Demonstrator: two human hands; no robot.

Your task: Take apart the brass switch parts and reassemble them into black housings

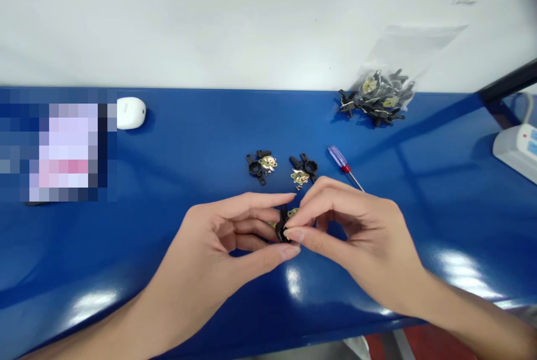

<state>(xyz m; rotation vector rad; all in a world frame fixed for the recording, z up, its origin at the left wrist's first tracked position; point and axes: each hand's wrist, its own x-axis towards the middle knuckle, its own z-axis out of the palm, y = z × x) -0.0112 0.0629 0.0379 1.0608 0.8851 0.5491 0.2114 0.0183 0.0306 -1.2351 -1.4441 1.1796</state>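
Note:
Between my two hands, above the front part of the blue table, is a small black plastic part with brass-coloured metal on it. My left hand is curled round it, fingers behind and thumb along the near side. The thumb and forefinger of my right hand pinch at its right side; whatever small piece they hold there is hidden. Just beyond my hands lie two groups of loose parts: black housings with a brass plate, and another black housing with a brass plate and small screws.
A screwdriver with a purple handle lies beyond my right hand. Farther back sits a clear bag of black and brass parts. A white case and a blurred-out object are at left; a white power strip stands at right.

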